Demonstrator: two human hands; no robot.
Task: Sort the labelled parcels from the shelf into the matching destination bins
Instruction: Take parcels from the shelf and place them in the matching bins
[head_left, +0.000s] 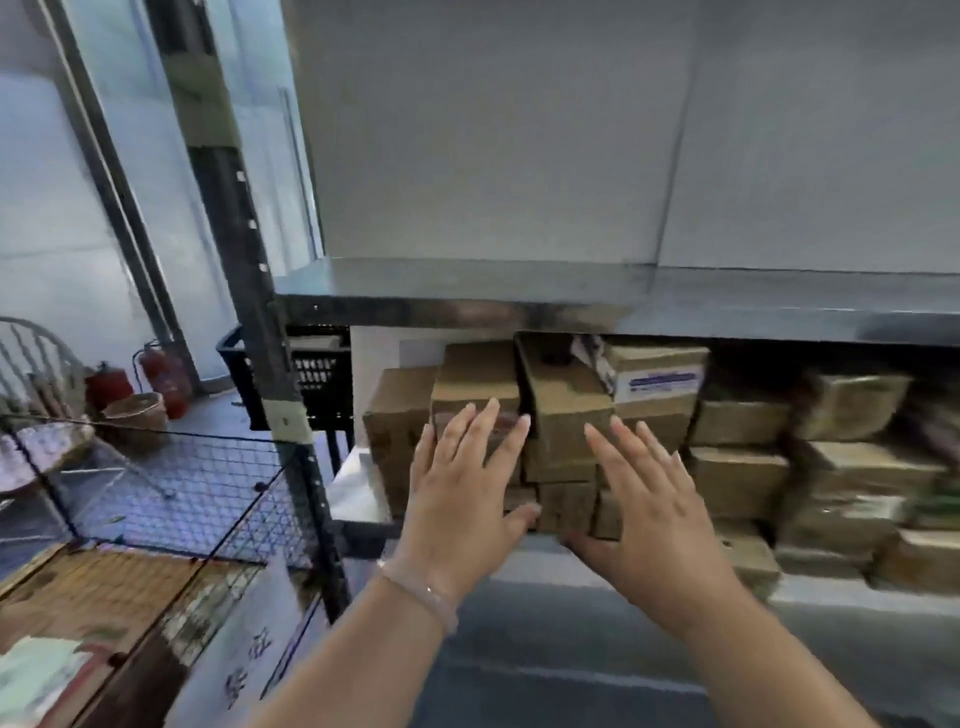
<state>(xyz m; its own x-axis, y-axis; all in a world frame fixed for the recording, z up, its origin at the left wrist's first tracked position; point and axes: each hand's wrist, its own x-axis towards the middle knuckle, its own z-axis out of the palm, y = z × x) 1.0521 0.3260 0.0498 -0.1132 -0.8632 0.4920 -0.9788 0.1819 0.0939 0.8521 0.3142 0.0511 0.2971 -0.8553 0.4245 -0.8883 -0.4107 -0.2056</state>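
1. A person's left hand (462, 488) and right hand (649, 509) reach side by side toward a stack of brown cardboard parcels (737, 467) on the lower tier of a grey metal shelf (519, 306); the whole scene is somewhat blurred.
2. Both hands hold nothing; fingers are straight and fanned wide, palms turned to the boxes.
3. The left fingers lie across the front of a squat brown box (475, 379) at the left of the stack; the right fingers lie across the boxes just beside it; whether skin meets cardboard cannot be told.
4. A tall brown parcel (566, 410) stands between the two sets of fingertips; up and to its right, a parcel with a white, blue-printed label (660, 379) sits on top of the stack, close under the upper board.
5. More brown parcels fill the tier to the right in piled rows.
6. A pale bead bracelet (421, 592) circles the left wrist.
7. Left of the shelf, a black slotted plastic crate (317, 374) sits behind a dark upright post (249, 291); a black wire-mesh bin (182, 483) stands nearer; two red fire extinguishers (166, 374) and a woven basket (135, 415) rest on the floor beyond.
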